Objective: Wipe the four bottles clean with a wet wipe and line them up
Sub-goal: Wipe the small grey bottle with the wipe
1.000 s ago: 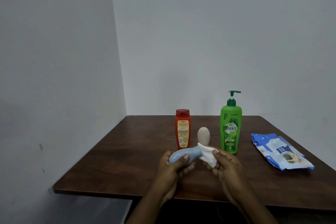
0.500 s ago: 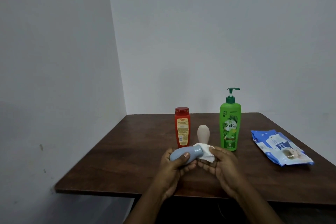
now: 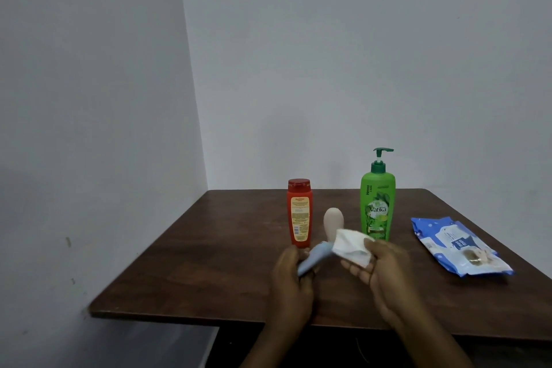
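My left hand [image 3: 291,281] grips a small pale-blue bottle [image 3: 315,258], tilted with its top end pointing up to the right. My right hand [image 3: 378,267] holds a white wet wipe [image 3: 351,246] against that top end. Behind my hands a red bottle [image 3: 299,212] stands upright on the left. A small beige bottle [image 3: 333,221] stands in the middle, its lower part hidden by the wipe. A tall green pump bottle [image 3: 378,203] stands on the right.
All of this is on a dark wooden table [image 3: 209,263] set in a corner between two grey walls. A blue pack of wet wipes [image 3: 457,245] lies flat at the right. The table's front edge runs just below my wrists.
My left hand has turned the blue bottle more upright and hides more of it. The wipe in my right hand has slid up to the bottle's top end and unfolded wider.
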